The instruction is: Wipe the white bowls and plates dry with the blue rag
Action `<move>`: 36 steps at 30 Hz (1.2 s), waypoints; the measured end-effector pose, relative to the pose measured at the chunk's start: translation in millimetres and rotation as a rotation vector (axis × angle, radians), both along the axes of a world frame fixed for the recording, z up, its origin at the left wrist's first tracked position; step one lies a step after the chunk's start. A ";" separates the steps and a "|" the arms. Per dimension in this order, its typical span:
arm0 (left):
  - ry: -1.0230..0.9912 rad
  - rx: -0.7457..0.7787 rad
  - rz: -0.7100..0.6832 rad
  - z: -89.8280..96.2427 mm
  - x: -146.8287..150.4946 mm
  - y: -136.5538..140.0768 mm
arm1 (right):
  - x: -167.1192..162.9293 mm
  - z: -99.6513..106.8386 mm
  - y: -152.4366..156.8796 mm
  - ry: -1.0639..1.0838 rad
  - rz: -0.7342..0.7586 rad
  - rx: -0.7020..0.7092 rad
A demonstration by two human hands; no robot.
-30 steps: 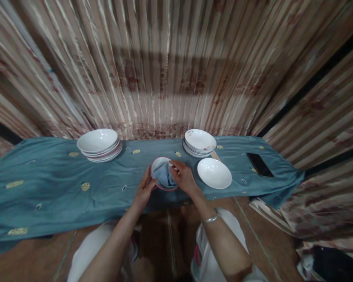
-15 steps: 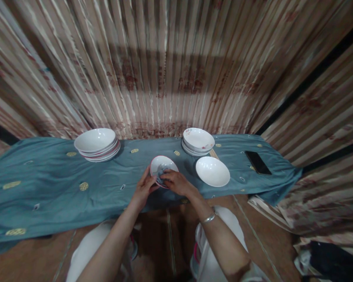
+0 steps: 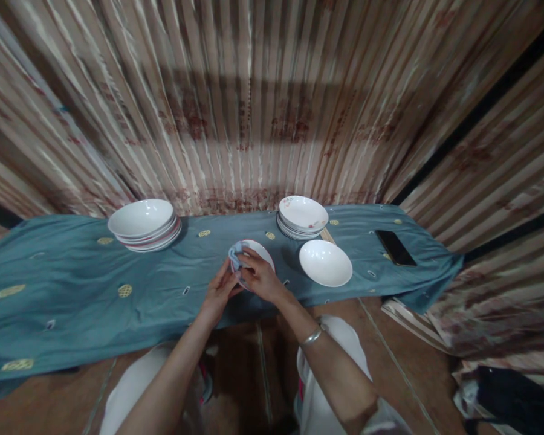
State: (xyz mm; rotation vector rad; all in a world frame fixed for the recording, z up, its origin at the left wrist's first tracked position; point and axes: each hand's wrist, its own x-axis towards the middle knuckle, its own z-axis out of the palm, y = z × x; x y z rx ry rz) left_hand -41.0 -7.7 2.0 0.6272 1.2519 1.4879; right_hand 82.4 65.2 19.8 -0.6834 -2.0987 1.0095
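A white bowl (image 3: 263,254) with a pinkish-red rim is tilted toward me above the front of the table. My left hand (image 3: 222,286) is closed on its left edge, thumb at the rim and fingers underneath. My right hand (image 3: 259,275) presses a light blue cloth (image 3: 236,255) against the upper left of the rim, its fingers bent around the cloth. Part of the bowl's inside is hidden behind this hand. To the right, apart from both hands, a plain white bowl (image 3: 325,263) rests on the tablecloth.
A stack of white bowls (image 3: 141,219) stands at the back left. Another stack of dishes, the top one flowered (image 3: 303,212), is at the back centre-right. A black phone (image 3: 395,248) lies on the right of the blue-green tablecloth (image 3: 86,284). Curtains (image 3: 245,121) hang behind.
My right hand has moved the cloth from the bowl's inside up and left onto its rim. The left hand still holds the bowl. The view has shifted slightly.
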 end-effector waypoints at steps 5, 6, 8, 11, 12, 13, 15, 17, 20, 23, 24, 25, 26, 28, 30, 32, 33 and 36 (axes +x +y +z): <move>0.015 0.000 -0.011 4.5 1.6 -1.5 | -4.2 -4.1 6.3 -0.085 -0.075 0.147; 0.023 0.001 -0.014 6.0 1.9 -2.1 | -4.3 -5.4 7.2 -0.100 -0.087 0.162; 0.040 0.004 -0.027 8.9 2.3 -3.2 | -4.0 -7.8 8.7 -0.140 -0.110 0.179; 0.051 0.010 -0.051 10.7 2.4 -3.7 | -1.9 -9.8 11.0 -0.220 -0.144 0.209; 0.051 0.009 -0.055 10.5 2.3 -3.5 | -1.1 -9.9 11.6 -0.253 -0.159 0.223; 0.049 0.009 -0.055 10.0 2.1 -3.3 | -0.2 -9.7 12.2 -0.291 -0.176 0.236; 0.048 0.007 -0.055 8.8 1.7 -2.9 | 1.4 -8.5 12.4 -0.384 -0.214 0.258; 0.050 0.006 -0.059 8.1 1.5 -2.7 | 2.8 -6.3 11.2 -0.491 -0.256 0.269; 0.049 0.003 -0.063 8.1 1.3 -2.9 | 5.2 -2.8 7.1 -0.639 -0.310 0.271; 0.048 -0.002 -0.054 7.8 1.3 -2.6 | 8.8 0.0 2.8 -0.746 -0.336 0.280; 0.050 -0.003 -0.053 7.6 1.3 -2.4 | 10.3 0.9 1.6 -0.774 -0.342 0.289; 0.052 -0.005 -0.052 7.4 1.4 -2.1 | 12.1 1.8 0.5 -0.800 -0.348 0.300; 0.054 -0.005 -0.051 7.3 1.5 -1.9 | 14.2 2.6 -0.4 -0.824 -0.355 0.312; 0.054 -0.005 -0.044 7.2 1.9 -1.5 | 18.8 4.0 -2.0 -0.871 -0.365 0.330; 0.052 -0.002 -0.031 7.3 2.3 -1.3 | 23.9 4.3 -3.3 -0.909 -0.361 0.336; 0.055 -0.003 -0.024 7.4 2.6 -0.9 | 29.0 3.1 -4.4 -0.923 -0.339 0.339; 0.059 -0.005 -0.022 7.3 2.6 -0.7 | 31.4 1.8 -4.8 -0.919 -0.320 0.342; 0.063 -0.009 -0.016 6.6 2.2 0.3 | 37.0 -2.6 -5.8 -0.884 -0.242 0.344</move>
